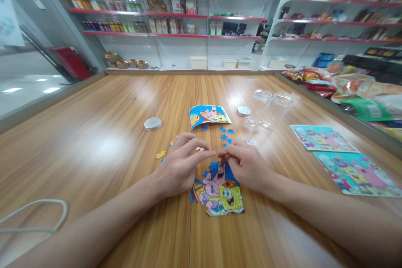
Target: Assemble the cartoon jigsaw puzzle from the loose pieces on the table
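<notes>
From my station I see a glossy wood-grained table [94,113], smooth clear jars [262,106], metallic lids [153,123] and a printed-card puzzle [220,194].

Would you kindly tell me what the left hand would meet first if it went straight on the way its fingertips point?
The left hand would probably meet the right hand first, though their alignment in depth is unclear.

The partly joined puzzle [224,194] carries pink and yellow cartoon figures on blue, and the curved picture sheet [211,116] shares those colours. One loose puzzle piece [161,155] is yellow and a cluster of pieces [224,137] is blue. Streaky brown wood grain covers the tabletop [94,104], and both round lids [153,123] are silver.
</notes>
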`<action>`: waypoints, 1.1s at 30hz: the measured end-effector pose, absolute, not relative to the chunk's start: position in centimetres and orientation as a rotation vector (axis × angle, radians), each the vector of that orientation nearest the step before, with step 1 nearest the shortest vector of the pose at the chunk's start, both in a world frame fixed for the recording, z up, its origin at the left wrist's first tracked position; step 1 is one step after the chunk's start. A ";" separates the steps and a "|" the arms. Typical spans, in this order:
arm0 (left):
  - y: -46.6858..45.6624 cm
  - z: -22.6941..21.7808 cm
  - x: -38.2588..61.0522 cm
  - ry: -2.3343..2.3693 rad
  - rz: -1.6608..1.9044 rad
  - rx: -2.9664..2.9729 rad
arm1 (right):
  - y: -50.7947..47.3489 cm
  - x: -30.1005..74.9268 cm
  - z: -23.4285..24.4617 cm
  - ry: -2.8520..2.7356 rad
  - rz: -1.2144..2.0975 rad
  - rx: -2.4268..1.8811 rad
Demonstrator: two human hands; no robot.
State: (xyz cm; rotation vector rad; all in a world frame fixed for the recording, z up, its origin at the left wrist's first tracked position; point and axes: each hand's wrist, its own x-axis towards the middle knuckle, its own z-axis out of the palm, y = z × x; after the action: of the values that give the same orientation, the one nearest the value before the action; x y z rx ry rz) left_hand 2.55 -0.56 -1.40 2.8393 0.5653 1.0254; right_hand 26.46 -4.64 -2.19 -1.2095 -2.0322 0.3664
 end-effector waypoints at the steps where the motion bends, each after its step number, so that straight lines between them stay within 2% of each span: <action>1: -0.4 -1.5 2.5 0.535 0.993 2.866 | -4.6 26.5 -2.2 -2.031 0.364 -1.205; 6: 0.0 -2.1 2.3 0.449 0.745 2.963 | -4.6 26.3 -2.2 -2.021 0.374 -1.186; 18: -0.3 -1.7 2.6 0.434 0.782 3.026 | -5.1 26.2 -1.7 -2.065 0.245 -1.066; 33: -0.1 -1.7 2.1 0.338 0.652 2.895 | -4.9 26.2 -2.1 -2.134 0.349 -1.055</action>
State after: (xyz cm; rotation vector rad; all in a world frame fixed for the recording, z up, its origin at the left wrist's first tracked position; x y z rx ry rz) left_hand 2.05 -0.10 -1.66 2.8952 0.3376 0.6520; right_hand 26.18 -4.91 -2.07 -1.0552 -2.1335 0.3489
